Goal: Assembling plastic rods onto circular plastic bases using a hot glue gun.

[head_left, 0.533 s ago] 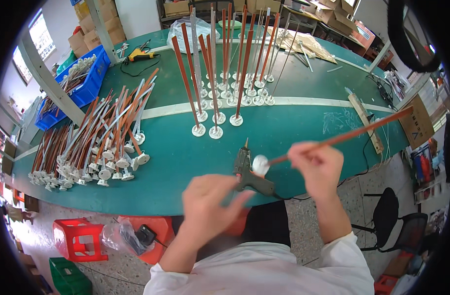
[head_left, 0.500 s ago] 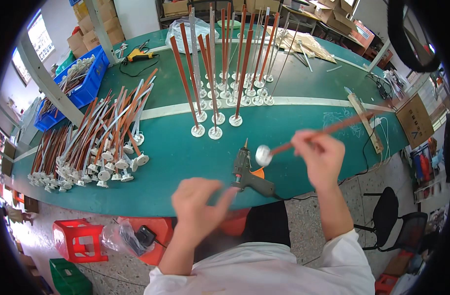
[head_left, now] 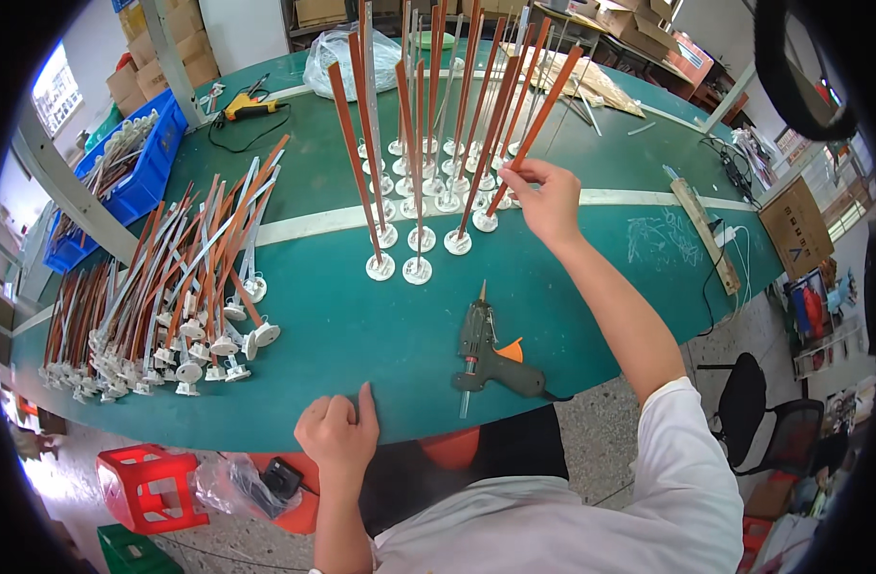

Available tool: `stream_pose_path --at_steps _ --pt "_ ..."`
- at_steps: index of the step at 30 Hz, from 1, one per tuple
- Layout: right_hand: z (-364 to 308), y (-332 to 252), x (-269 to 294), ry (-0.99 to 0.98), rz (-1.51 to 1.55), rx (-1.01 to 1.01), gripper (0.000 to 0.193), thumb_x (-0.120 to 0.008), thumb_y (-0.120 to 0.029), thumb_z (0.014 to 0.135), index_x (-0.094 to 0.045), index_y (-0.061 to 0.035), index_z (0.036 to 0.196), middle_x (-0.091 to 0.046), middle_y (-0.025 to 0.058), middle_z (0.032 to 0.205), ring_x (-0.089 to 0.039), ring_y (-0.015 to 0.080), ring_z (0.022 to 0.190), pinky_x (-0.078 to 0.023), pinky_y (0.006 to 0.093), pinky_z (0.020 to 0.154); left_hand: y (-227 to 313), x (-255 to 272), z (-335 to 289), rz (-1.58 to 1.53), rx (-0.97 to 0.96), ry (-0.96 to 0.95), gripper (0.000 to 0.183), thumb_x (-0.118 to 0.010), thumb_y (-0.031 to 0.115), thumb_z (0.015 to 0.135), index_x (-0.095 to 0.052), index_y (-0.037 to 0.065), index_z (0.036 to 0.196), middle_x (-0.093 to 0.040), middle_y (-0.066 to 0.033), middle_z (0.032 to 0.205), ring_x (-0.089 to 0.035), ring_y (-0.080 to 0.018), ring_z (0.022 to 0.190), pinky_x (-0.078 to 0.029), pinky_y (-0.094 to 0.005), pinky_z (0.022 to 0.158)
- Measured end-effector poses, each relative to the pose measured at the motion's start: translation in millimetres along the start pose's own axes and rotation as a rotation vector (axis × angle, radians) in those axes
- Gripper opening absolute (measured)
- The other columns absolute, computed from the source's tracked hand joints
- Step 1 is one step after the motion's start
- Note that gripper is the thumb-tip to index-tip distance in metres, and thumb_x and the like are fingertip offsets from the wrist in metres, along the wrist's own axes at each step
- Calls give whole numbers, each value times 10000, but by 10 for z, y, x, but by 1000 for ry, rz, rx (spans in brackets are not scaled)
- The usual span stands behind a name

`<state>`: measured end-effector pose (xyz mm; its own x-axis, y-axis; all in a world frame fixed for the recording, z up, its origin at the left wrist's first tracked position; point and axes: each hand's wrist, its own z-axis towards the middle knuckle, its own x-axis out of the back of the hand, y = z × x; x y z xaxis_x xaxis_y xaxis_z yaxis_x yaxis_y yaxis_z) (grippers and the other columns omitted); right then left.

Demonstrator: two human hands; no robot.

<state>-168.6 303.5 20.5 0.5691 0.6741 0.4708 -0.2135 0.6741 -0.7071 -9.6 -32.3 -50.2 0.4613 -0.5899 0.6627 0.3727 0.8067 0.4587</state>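
Note:
My right hand (head_left: 545, 196) pinches a flat reddish-brown stick (head_left: 543, 105) low on its length. Its round white base (head_left: 485, 222) is at the green tabletop, at the right front of a group of similar upright sticks (head_left: 421, 172). My left hand (head_left: 338, 430) rests at the table's near edge, fingers curled in and thumb sticking out; nothing shows in it. Between my arms lies a dark glue gun (head_left: 478, 340) on its side, nozzle pointing away from me and a clear glue stick (head_left: 465, 402) poking out of its rear.
Piled at the left are many brown and silver sticks with white bases (head_left: 189, 335). Behind them stand a blue crate (head_left: 137, 182) and a yellow-and-black tool (head_left: 247, 103). A power strip (head_left: 706, 234) and a cardboard box (head_left: 797, 228) are at the right; a red stool (head_left: 149, 488) is below.
My right hand has carried the stick with its base away from me, from above the glue gun to the standing group. My left hand has drawn back from the gun to the table edge.

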Motion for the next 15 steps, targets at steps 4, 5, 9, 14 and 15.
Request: stream_pose_path --at_steps 4,5,9,14,15 --pt "-8 -40 -34 -12 35 -3 162 -746 -123 844 -746 5 943 -736 88 787 -693 117 705 -543 258 592 -2 5 -2 9 3 7 489 -795 98 729 -351 74 527 -357 -71 490 -366 -262 415 -251 -384 422" --pt "-10 -52 -31 -12 21 -20 162 -746 -123 844 -746 5 943 -736 88 787 -693 117 705 -543 258 592 -2 1 -3 8 9 5 488 -794 97 730 -351 74 526 -356 -70 490 -366 -260 414 -251 -384 421" --pt "-27 -110 -8 -31 -21 21 163 -750 -119 840 -746 2 949 -738 91 796 -696 120 703 -546 259 575 1 -2 -9 18 7 17 485 -790 99 734 -352 74 526 -357 -69 490 -367 -258 414 -253 -385 421" --pt "-61 -148 18 -48 -9 19 165 -758 -118 830 -748 0 944 -739 90 799 -704 126 733 -552 260 600 10 9 -4 12 0 21 476 -782 106 741 -359 75 526 -368 -70 494 -379 -261 416 -263 -387 424" --pt "-73 -146 27 -52 -60 63 176 -763 -118 825 -746 1 953 -739 92 813 -704 125 752 -555 262 607 11 10 -4 13 0 25 476 -782 106 741 -359 75 526 -368 -70 494 -379 -261 416 -263 -387 424"
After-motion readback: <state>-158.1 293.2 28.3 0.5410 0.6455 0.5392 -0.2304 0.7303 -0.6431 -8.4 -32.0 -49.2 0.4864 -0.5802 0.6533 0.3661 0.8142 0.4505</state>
